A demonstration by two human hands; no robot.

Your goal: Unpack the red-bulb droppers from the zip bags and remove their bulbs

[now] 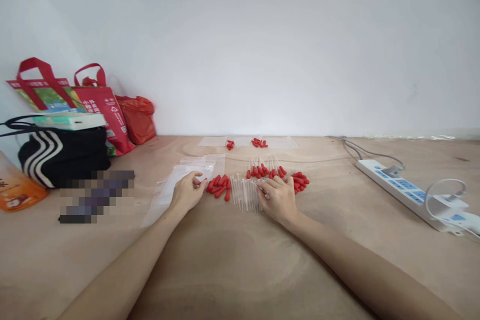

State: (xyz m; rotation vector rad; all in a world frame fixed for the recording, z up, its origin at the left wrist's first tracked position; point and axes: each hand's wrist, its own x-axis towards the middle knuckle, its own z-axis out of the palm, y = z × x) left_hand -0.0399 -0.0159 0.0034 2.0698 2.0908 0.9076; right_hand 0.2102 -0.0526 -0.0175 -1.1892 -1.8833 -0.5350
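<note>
My left hand (188,191) is at the left end of a small pile of red rubber bulbs (219,186), its fingers curled but apart. A speck of red shows at its fingertips, and I cannot tell whether it touches a bulb. My right hand (278,197) has thumb and forefinger together at the right end of a row of clear thin dropper tubes (243,194), closed on a tube there. Behind that hand lie several droppers with red bulbs fitted (258,169). More red bulbs (301,181) are heaped at its right, partly hidden by it.
Clear zip bags (168,187) lie left of my left hand. Further bags (212,141) with red bulbs sit by the wall. A white power strip (405,192) with cables is at right. Shopping bags (101,115), a black bag (71,152) and a blurred dark object (99,195) are at left.
</note>
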